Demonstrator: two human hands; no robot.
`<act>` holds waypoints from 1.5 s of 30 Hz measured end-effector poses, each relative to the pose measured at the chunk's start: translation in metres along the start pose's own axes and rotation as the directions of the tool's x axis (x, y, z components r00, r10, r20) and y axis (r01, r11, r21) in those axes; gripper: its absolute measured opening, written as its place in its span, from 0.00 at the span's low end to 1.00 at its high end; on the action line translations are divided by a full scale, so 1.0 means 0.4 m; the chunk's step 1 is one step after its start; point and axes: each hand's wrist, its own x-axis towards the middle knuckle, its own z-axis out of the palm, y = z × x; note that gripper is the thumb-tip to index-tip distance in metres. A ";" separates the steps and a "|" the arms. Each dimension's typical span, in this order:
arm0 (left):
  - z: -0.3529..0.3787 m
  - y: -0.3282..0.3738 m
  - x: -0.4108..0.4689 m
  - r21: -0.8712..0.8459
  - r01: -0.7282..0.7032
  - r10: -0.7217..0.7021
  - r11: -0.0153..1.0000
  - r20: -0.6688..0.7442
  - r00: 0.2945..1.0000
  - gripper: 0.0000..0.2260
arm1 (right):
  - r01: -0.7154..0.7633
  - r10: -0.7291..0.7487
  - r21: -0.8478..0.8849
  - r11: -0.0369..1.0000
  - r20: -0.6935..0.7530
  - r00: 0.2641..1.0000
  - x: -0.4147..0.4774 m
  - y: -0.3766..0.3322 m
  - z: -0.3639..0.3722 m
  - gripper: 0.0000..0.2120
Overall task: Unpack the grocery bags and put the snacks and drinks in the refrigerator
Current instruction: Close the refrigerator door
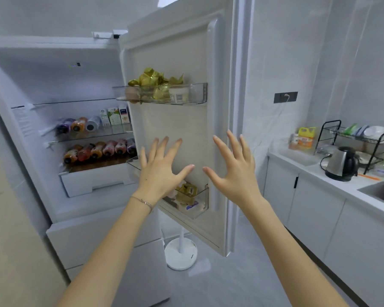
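No readable text anywhere. Printed labels visible on the cartons (114,116), the bottles (98,149) and the yellow jug (306,137), perhaps with brand names, but too blurred to make out.

Bright, even light; soft focus, wide-angle bending at edges.

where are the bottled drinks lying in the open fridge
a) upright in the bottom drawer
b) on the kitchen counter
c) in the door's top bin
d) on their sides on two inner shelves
d: the bottles lie on their sides, caps outward, on two shelves inside the fridge.
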 end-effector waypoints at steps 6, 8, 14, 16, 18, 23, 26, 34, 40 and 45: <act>0.003 0.040 0.031 -0.001 -0.002 0.002 1.000 -0.031 1.000 0.38 | -0.064 0.064 0.050 0.997 0.005 0.998 0.045 0.038 -0.019 0.40; 0.005 0.049 0.029 -0.008 -0.008 0.008 1.000 -0.033 0.999 0.38 | -0.092 0.090 0.075 0.993 0.024 0.996 0.059 0.048 -0.015 0.42; -0.008 0.063 0.017 -0.028 -0.004 0.002 1.000 -0.060 0.998 0.38 | -0.111 0.098 0.191 0.975 0.077 0.992 0.065 0.051 0.026 0.44; -0.012 0.068 0.009 -0.041 -0.007 0.004 0.999 -0.064 0.998 0.38 | -0.100 0.090 0.215 0.972 0.055 0.994 0.060 0.046 0.029 0.44; -0.016 0.073 -0.003 -0.068 -0.009 0.005 0.998 -0.062 0.998 0.38 | -0.080 0.073 0.208 0.975 0.040 0.996 0.049 0.036 0.030 0.43; -0.034 0.075 -0.029 -0.158 -0.014 -0.007 0.987 -0.131 0.991 0.36 | 0.085 -0.045 0.283 0.955 -0.144 0.989 0.001 -0.011 0.035 0.37; -0.056 0.057 -0.055 -0.187 -0.025 -0.010 0.982 -0.185 0.983 0.34 | 0.160 -0.068 0.360 0.919 -0.255 0.964 -0.012 -0.043 0.031 0.34; -0.127 -0.073 -0.154 -0.294 0.068 -0.146 0.953 -0.252 0.957 0.35 | 0.352 -0.272 0.497 0.793 -0.228 0.935 -0.033 -0.226 0.122 0.31; -0.195 -0.186 -0.245 -0.362 0.208 -0.334 0.909 -0.334 0.881 0.40 | 0.426 -0.456 0.606 0.672 -0.115 0.882 -0.036 -0.378 0.204 0.36; -0.252 -0.301 -0.295 -0.340 0.278 -0.395 0.898 -0.349 0.850 0.42 | 0.357 -0.479 0.574 0.737 0.072 0.875 -0.016 -0.462 0.322 0.40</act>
